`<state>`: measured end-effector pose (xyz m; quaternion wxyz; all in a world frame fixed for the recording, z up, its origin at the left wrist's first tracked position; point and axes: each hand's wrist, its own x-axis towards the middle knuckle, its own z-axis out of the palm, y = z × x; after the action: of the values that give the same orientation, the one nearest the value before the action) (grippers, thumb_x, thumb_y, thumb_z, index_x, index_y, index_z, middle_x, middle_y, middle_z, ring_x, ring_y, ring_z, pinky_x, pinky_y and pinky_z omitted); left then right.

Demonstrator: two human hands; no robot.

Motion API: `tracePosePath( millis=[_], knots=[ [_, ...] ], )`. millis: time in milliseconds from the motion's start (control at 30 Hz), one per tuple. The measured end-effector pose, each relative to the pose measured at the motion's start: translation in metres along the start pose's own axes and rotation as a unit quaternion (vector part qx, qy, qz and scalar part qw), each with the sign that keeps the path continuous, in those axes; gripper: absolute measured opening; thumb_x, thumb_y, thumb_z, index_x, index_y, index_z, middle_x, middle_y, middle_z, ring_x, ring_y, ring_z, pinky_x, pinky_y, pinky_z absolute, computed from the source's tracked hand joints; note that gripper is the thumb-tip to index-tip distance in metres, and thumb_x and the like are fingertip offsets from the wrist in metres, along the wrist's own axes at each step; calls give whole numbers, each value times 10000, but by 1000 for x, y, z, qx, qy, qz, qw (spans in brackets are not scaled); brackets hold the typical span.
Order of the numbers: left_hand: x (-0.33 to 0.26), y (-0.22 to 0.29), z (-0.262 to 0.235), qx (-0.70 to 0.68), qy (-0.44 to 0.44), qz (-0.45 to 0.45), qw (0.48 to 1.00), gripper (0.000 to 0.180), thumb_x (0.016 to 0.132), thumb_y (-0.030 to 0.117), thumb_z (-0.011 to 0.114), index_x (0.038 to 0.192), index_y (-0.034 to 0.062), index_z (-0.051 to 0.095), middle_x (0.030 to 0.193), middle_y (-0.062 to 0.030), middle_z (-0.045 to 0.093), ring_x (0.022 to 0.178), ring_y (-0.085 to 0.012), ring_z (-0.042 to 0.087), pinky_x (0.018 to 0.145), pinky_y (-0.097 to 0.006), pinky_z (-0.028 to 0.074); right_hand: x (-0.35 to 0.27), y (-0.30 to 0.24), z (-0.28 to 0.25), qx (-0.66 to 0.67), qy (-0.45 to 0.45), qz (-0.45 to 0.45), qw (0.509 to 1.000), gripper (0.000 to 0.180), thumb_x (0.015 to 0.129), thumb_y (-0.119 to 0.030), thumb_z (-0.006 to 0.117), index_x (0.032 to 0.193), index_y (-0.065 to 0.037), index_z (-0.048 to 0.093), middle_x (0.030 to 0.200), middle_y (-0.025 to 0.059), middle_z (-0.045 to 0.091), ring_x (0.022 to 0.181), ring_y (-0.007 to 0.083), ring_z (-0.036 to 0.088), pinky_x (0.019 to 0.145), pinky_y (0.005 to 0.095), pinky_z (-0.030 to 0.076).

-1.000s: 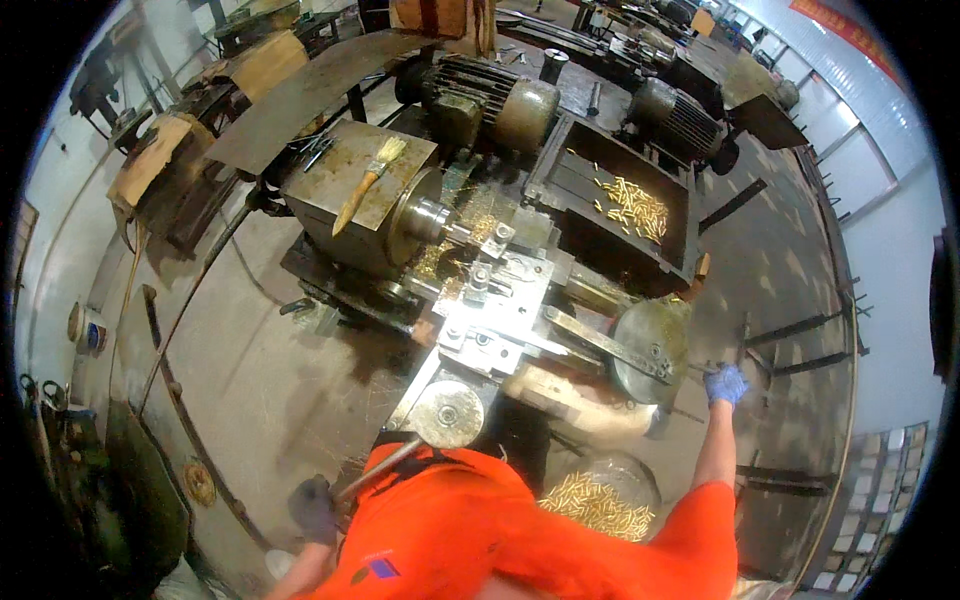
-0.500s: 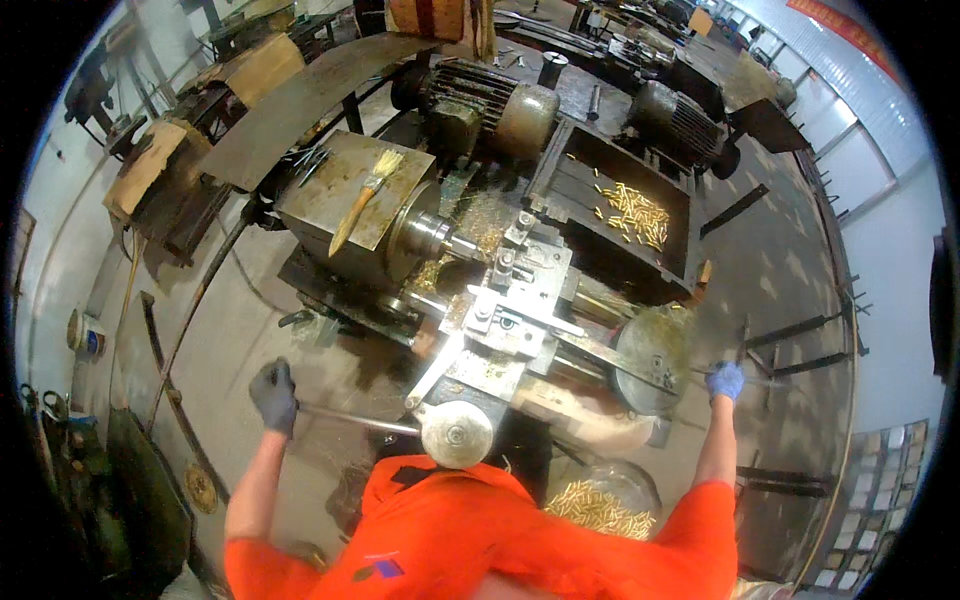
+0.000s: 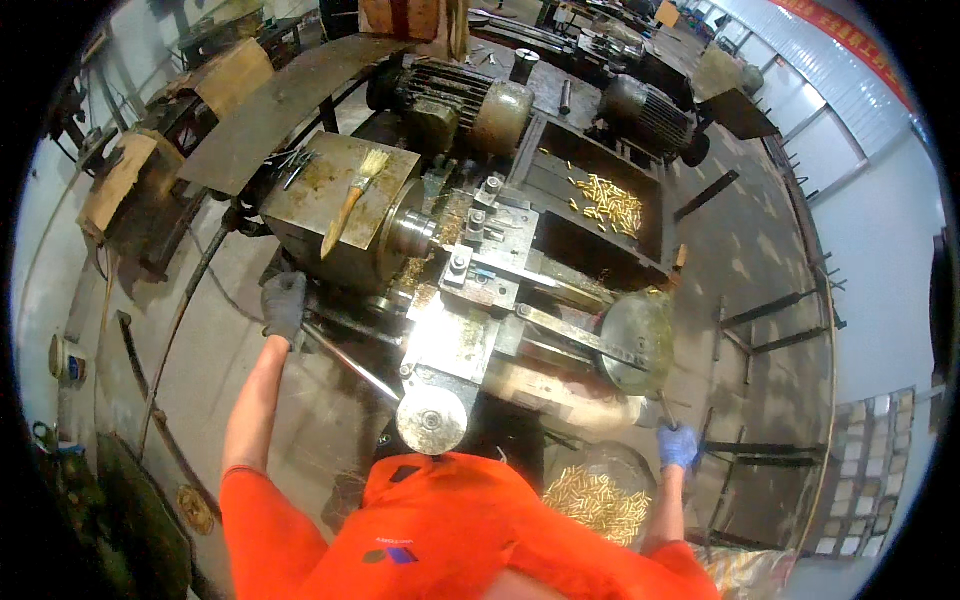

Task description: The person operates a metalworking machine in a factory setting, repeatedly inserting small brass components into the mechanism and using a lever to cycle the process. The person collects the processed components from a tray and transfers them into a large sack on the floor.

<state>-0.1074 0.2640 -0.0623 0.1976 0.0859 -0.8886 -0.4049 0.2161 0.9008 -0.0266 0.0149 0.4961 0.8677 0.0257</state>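
Note:
In a dark grey glove, my left hand point(image 3: 284, 303) is closed on the outer end of a long metal lever point(image 3: 355, 368). That lever runs to a round hub point(image 3: 432, 420) at the front of a small lathe. My right hand point(image 3: 678, 446), in a blue glove, is closed round the end of a thin rod point(image 3: 666, 408) below a round metal disc point(image 3: 638, 345). Between my hands lies the lathe's slide with its bright tool holder point(image 3: 480, 280). The spindle chuck point(image 3: 412, 232) faces it from the left; fine detail at the chuck's tip is too small to tell.
On the headstock point(image 3: 300, 195) lies a wooden-handled brush point(image 3: 352, 200) near loose metal pins. Many small brass pieces point(image 3: 610, 205) sit in a dark metal tray point(image 3: 664, 190), more in a round pan point(image 3: 600, 505) near my right arm. Motors point(image 3: 500, 115) stand behind; metal bars point(image 3: 765, 450) jut at right.
My left hand has swung the lever forward, away from me. My right hand has come down and nearer with the rod. The slide's tool blocks have shifted away from me.

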Motion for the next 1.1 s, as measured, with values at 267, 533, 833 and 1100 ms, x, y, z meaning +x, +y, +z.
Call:
tracePosePath(
  millis=[267, 533, 833, 1100],
  knots=[
    [4, -4, -2, -3, -14, -4, 1000, 242, 799, 250, 620, 812, 15, 677, 801, -151, 668, 737, -289, 629, 698, -368, 465, -37, 5, 18, 39, -7, 8, 999, 495, 672, -532, 644, 839, -66, 670, 791, 191, 650, 765, 360, 631, 678, 430, 485],
    [7, 5, -11, 90, -33, -45, 994, 258, 797, 271, 612, 799, 21, 676, 787, -134, 667, 720, -284, 621, 683, -361, 465, -10, -6, 6, 7, 36, -46, 998, 375, 703, -430, 614, 839, -90, 693, 780, 180, 652, 767, 350, 636, 682, 439, 487],
    [-18, 32, 6, 51, -82, -55, 994, 281, 783, 287, 624, 854, 20, 672, 834, -172, 659, 774, -325, 622, 698, -384, 465, 184, -35, 0, -269, 42, -162, 949, 414, 667, -366, 679, 1013, -138, 674, 1058, 119, 642, 903, 265, 632, 681, 370, 494],
    [-24, 29, 14, 73, -75, -66, 992, 356, 786, 335, 614, 917, 8, 662, 890, -175, 661, 840, -317, 628, 755, -377, 475, 78, -244, -150, 282, -191, -491, 802, 348, 767, -362, 659, 976, -85, 679, 1142, 113, 607, 1001, 251, 593, 843, 328, 475]
  ],
)
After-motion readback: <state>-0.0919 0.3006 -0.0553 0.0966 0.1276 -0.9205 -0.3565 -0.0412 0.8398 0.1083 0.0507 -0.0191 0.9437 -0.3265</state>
